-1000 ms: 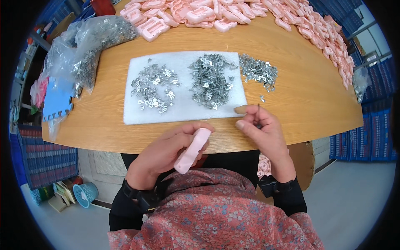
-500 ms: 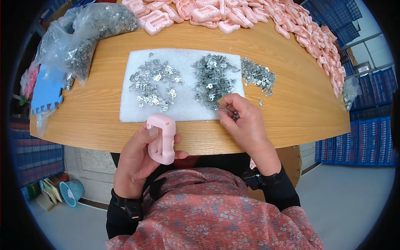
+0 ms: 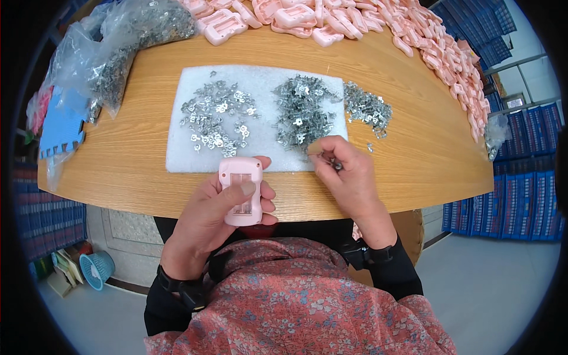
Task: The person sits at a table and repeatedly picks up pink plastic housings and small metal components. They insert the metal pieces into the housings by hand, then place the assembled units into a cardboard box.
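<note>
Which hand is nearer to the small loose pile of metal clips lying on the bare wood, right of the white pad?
Right. The right hand sits just below the pile of metal clips; the left hand is farther down-left, holding a pink case at the table edge.

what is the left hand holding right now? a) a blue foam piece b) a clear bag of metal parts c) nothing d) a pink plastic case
d: the left hand grips a pink plastic case over the near table edge, thumb across its front, while the blue foam piece and the clear bag of metal parts lie untouched at far left.
</note>
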A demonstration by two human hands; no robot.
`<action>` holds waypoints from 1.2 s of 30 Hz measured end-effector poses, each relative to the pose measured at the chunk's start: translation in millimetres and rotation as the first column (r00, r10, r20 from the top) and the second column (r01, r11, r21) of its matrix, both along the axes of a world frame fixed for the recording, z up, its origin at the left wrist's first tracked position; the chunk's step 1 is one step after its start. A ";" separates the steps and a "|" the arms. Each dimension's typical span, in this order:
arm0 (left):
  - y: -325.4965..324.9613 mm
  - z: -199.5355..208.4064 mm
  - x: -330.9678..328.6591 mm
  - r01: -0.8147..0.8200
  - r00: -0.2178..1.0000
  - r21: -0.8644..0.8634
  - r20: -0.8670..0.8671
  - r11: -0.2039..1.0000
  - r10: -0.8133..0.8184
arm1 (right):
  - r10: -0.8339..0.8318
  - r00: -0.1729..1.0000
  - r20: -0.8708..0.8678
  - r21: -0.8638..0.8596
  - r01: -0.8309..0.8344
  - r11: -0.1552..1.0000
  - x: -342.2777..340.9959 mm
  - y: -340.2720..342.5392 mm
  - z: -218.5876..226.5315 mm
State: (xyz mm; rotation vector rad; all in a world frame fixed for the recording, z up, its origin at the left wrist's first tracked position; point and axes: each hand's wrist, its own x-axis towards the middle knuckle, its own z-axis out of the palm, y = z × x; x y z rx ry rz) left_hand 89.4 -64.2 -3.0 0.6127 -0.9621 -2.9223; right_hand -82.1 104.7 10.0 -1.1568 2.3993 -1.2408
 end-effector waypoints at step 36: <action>38.9 5.7 -84.8 0.095 0.994 -0.259 -0.025 0.961 -0.105 | -0.173 0.984 -0.032 -0.104 0.169 0.980 -22.3 26.5 -11.4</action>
